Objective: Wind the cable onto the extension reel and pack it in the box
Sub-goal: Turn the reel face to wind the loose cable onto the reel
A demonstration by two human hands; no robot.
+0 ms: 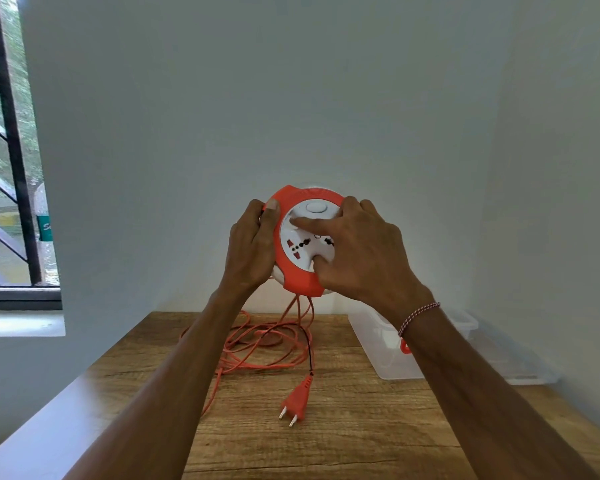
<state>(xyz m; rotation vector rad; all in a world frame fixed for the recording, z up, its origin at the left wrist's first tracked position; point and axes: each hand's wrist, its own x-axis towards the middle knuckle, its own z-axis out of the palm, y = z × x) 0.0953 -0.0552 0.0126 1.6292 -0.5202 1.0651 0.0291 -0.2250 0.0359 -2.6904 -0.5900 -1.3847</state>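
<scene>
I hold a round orange and white extension reel point(297, 268) up in the air above the wooden table point(343, 438). My left hand point(252, 247) grips its left rim, thumb on the orange ring. My right hand point(355, 251) lies over the white socket face, with its index finger and thumb set in the face's finger recesses. The orange cable point(257, 344) hangs from the reel's underside and lies in loose loops on the table. Its orange two-pin plug point(295, 401) rests flat near the table's middle.
A clear plastic box point(385, 351) stands at the back right of the table, partly behind my right forearm, with its clear lid point(520, 368) lying beside it by the wall. A barred window point(11, 161) is on the left. White walls close the back and right.
</scene>
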